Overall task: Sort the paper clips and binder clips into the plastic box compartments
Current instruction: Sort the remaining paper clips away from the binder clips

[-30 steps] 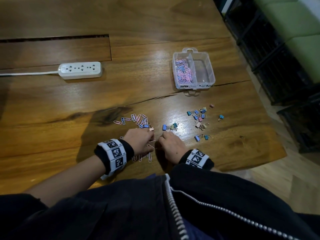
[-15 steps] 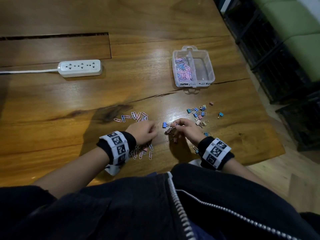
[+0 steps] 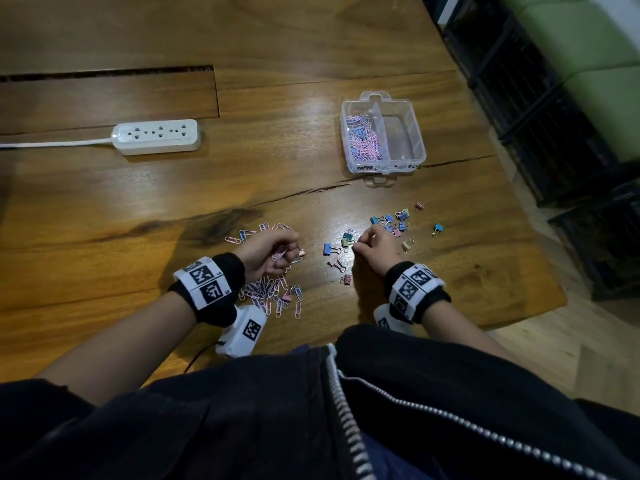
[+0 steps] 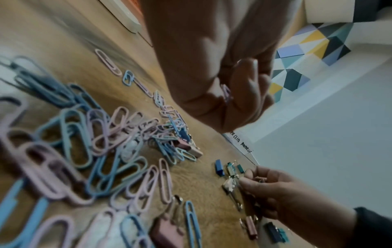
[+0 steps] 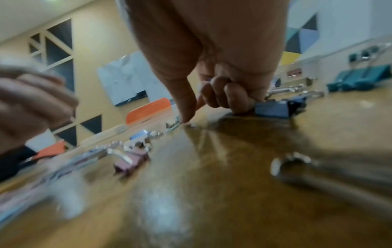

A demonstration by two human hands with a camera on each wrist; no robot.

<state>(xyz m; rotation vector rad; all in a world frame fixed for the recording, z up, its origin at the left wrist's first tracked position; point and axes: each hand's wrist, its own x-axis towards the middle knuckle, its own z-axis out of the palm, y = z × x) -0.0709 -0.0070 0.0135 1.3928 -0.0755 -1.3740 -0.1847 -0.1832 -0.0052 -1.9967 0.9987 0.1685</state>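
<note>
The clear plastic box (image 3: 419, 140) stands at the back right; its left compartment holds pink and blue paper clips (image 3: 362, 138), and its right compartment shows nothing inside. My left hand (image 3: 287, 252) hovers over the loose paper clip pile (image 3: 273, 292), fingers curled round a few pink paper clips (image 4: 226, 92). My right hand (image 3: 358, 244) is low on the table among scattered binder clips (image 3: 394, 221). Its fingers are curled, pinching small binder clips (image 4: 230, 184), and its thumb (image 5: 184, 109) touches the wood. A blue binder clip (image 3: 327, 249) lies between the two hands.
A white power strip (image 3: 156, 136) with its cord lies at the back left. A recessed panel (image 3: 104, 95) is set in the wooden table. The table's right edge (image 3: 540, 237) drops to black crates (image 3: 554, 116) and the floor.
My right hand has moved right, away from the left hand, into the binder clips. My left hand has lifted slightly from the pile with paper clips in it.
</note>
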